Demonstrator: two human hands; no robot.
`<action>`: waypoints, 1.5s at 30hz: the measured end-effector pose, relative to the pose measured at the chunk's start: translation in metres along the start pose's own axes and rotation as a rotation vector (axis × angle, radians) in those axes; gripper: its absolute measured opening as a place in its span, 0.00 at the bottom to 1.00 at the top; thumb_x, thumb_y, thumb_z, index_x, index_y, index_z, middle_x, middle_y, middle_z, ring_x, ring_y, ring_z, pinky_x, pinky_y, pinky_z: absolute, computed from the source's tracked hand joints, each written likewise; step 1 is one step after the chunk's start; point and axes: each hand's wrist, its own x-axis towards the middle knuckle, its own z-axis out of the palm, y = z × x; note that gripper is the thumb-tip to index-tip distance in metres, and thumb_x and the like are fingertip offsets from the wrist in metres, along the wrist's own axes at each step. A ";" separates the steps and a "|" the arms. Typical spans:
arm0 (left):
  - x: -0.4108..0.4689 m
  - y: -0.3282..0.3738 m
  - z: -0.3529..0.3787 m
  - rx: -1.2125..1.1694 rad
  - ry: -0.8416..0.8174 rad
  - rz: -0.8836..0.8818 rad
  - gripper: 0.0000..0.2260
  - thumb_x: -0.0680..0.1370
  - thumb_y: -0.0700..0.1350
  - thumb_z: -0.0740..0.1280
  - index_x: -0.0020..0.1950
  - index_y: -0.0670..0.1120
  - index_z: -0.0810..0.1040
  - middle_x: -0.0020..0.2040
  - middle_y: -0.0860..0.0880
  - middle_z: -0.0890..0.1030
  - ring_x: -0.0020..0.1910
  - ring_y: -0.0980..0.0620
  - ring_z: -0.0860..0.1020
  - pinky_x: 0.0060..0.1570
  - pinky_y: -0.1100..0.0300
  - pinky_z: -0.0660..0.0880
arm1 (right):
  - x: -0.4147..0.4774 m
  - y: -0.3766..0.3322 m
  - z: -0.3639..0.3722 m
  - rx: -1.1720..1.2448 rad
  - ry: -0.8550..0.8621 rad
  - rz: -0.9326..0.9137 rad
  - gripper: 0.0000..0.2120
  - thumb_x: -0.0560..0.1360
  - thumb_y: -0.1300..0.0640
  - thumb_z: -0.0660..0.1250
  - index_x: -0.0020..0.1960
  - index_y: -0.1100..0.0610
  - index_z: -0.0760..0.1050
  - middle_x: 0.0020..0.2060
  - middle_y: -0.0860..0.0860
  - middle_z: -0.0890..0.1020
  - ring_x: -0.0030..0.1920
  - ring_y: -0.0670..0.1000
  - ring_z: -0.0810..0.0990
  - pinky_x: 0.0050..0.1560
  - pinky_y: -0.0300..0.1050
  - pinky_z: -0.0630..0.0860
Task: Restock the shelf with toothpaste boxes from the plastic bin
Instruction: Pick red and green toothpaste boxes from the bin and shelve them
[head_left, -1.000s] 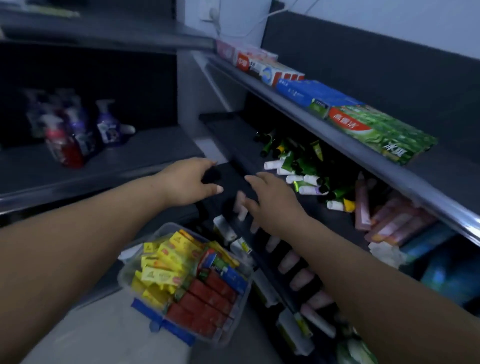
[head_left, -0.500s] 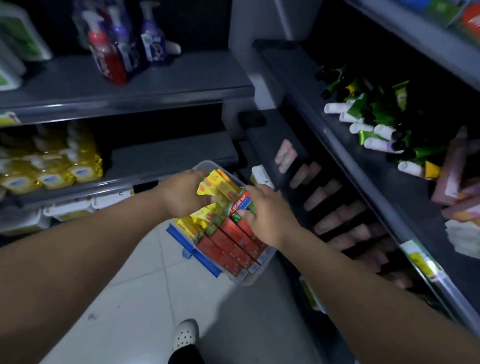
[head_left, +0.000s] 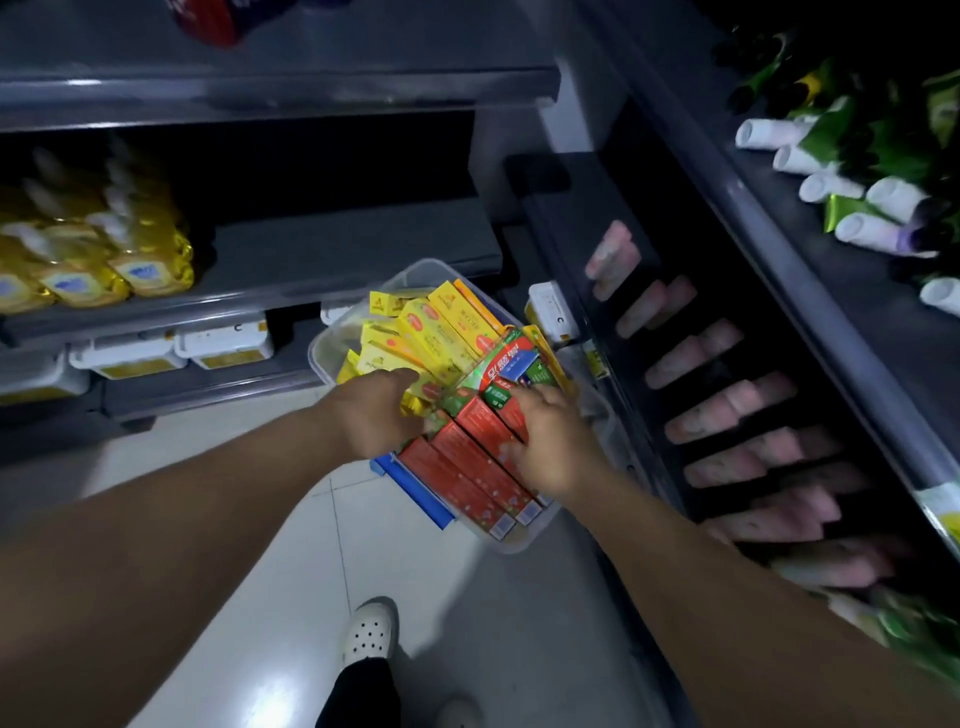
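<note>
Both hands are reaching down into the clear plastic bin (head_left: 521, 540), which is sitting on the floor in front of the shelving. The left hand (head_left: 379, 410) is lying over the yellow toothpaste boxes (head_left: 431, 332), its fingers curling down into the gap beside them with the tips hidden, so I cannot tell whether it is gripping a box. The right hand (head_left: 550, 441) is resting on the red toothpaste boxes (head_left: 467, 467), its fingers bent and spread over their tops. With its thumb out of sight, I cannot tell whether it has hold of one. Between the two hands, just beyond the fingertips, a red, blue and green box (head_left: 511, 364) is lying tilted on top of the others. To the right of the right hand, pink tubes (head_left: 727, 405) are lying in rows on a low dark shelf. Above them the grey shelf (head_left: 857, 291) is carrying white-capped green tubes (head_left: 831, 187). Left of the left hand, yellow packs (head_left: 104, 260) are sitting on another shelf. Below the arms, a white shoe (head_left: 369, 629) is standing on the pale tiles.
</note>
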 end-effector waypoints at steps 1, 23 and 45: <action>0.007 0.002 0.007 -0.010 -0.022 0.011 0.33 0.78 0.54 0.65 0.77 0.46 0.55 0.76 0.47 0.62 0.73 0.47 0.64 0.65 0.59 0.64 | 0.002 0.004 0.006 0.019 -0.001 0.001 0.32 0.76 0.54 0.69 0.77 0.53 0.59 0.73 0.53 0.63 0.72 0.56 0.64 0.69 0.53 0.67; 0.081 0.014 0.077 -0.085 0.103 -0.045 0.32 0.69 0.58 0.73 0.68 0.48 0.68 0.56 0.44 0.72 0.53 0.44 0.75 0.53 0.50 0.75 | 0.004 0.068 0.063 0.357 0.142 0.135 0.21 0.77 0.54 0.68 0.68 0.49 0.70 0.59 0.49 0.73 0.53 0.46 0.75 0.56 0.45 0.75; 0.003 0.039 -0.039 -1.031 0.004 -0.160 0.22 0.70 0.51 0.73 0.61 0.45 0.74 0.47 0.47 0.84 0.48 0.49 0.82 0.44 0.55 0.78 | -0.034 0.045 -0.039 1.257 -0.067 0.493 0.22 0.74 0.39 0.67 0.64 0.47 0.73 0.55 0.48 0.84 0.51 0.52 0.83 0.45 0.51 0.77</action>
